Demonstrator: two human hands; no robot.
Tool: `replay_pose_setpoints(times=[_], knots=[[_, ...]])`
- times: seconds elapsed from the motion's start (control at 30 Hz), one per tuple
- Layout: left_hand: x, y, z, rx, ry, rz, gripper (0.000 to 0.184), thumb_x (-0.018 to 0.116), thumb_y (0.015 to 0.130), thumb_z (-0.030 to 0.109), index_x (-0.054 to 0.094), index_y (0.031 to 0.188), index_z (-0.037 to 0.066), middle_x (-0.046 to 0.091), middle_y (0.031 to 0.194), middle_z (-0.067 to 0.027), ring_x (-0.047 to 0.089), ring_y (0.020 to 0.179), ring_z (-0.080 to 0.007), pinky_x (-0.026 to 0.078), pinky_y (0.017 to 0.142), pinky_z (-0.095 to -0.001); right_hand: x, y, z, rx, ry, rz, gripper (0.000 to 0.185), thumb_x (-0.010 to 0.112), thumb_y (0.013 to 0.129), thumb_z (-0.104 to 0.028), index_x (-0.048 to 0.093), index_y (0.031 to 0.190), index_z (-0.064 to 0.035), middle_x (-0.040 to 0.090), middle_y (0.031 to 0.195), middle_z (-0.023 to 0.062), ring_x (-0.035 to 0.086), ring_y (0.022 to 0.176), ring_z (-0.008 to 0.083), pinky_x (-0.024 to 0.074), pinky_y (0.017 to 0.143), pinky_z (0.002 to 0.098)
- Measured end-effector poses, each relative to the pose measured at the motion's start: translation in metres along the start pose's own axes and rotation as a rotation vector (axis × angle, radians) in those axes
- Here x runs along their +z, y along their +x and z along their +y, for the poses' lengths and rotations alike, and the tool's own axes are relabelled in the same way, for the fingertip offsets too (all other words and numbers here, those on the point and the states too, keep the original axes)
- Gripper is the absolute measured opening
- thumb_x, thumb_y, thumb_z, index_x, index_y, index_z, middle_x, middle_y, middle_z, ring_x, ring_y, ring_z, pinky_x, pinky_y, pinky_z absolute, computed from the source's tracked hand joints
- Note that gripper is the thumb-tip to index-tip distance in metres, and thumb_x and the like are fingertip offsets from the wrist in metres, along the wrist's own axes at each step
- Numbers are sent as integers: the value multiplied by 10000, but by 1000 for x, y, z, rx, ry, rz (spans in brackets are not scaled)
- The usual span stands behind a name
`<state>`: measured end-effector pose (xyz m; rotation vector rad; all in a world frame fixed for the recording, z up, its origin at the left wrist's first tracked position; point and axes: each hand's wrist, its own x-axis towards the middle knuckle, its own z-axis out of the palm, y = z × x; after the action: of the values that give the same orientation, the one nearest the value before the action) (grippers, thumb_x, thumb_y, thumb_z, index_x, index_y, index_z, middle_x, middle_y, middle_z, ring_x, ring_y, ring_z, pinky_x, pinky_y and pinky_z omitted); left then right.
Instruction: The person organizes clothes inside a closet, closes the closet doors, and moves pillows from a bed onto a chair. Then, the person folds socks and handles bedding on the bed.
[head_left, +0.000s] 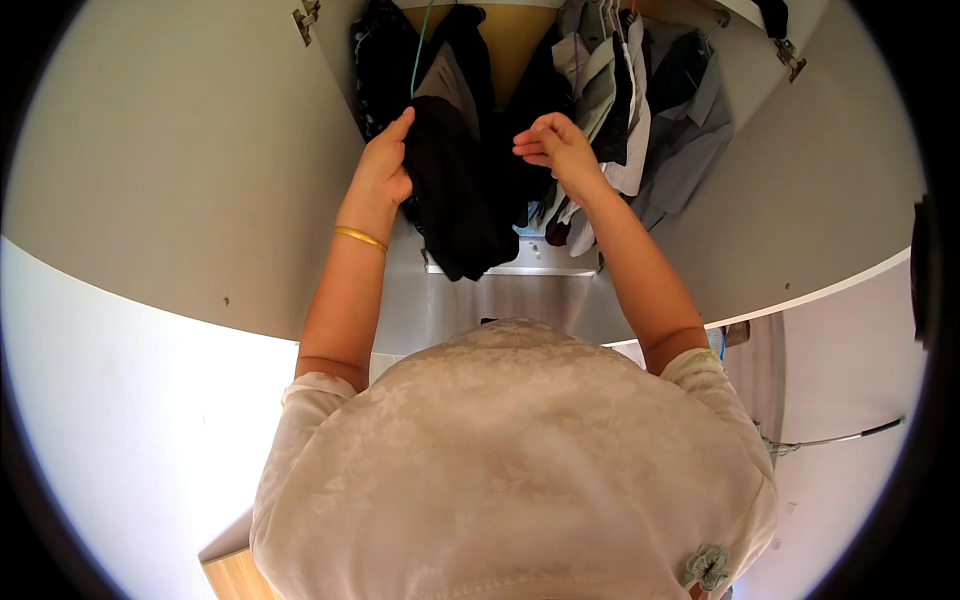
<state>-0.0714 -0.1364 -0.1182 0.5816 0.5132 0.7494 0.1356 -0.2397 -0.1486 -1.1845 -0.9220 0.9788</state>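
Note:
My left hand, with a gold bangle on its wrist, is closed on the left edge of a black garment. Its thumb points up, and its other fingers are partly hidden. The dark cloth hangs in loose folds; its exact kind does not show. A thin teal hanger rises above it. To the right, my right hand is in front of other dark clothes, fingers extended leftward and slightly bent. Nothing shows in that hand, and a gap separates it from the black garment.
Open wardrobe doors flank me on both sides. Several shirts and other clothes hang from a rail at the upper right. Below them is a drawer front. A thin rod with a dark end is at the far right.

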Motion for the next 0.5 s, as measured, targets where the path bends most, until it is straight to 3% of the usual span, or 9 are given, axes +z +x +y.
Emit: replay_pose_setpoints(times=[0.13,0.2,0.3,0.4,0.5], knots=[[1,-7,-1,-195,-161,-217,287,475,871,220,537,1022,-16,582,1002,-147,576,900,-262,476,803,-362,26,-22,23,147,103,-284,229,488,848,-188,510,1025,-45,582,939,71,557,872,155,457,749,274],[10,-11,-7,-273,-219,-353,288,469,872,222,543,1021,-14,593,984,-138,586,881,-252,482,792,-353,33,-13,81,184,-146,-384,415,505,834,-197,413,1207,-40,529,1105,109,495,1028,211,394,874,294],[40,-31,-13,-333,-340,-486,293,460,875,226,546,1025,-11,602,968,-126,595,862,-238,490,776,-341,46,-28,87,282,-427,-551,534,503,832,-209,305,1292,-24,433,1236,143,398,1147,240,308,958,302],[54,-42,-14,-293,-375,-514,293,466,872,227,550,1023,-9,600,974,-127,594,866,-236,489,780,-334,46,-44,81,176,-307,-653,490,564,812,-206,402,1227,-2,488,1168,100,483,1022,175,381,893,287],[51,-44,-9,-214,-339,-465,290,483,863,228,553,1010,-12,598,976,-133,588,880,-239,483,794,-338,59,-41,87,148,-456,-260,471,556,815,-196,404,1217,0,518,1121,98,493,1001,166,395,871,279]])
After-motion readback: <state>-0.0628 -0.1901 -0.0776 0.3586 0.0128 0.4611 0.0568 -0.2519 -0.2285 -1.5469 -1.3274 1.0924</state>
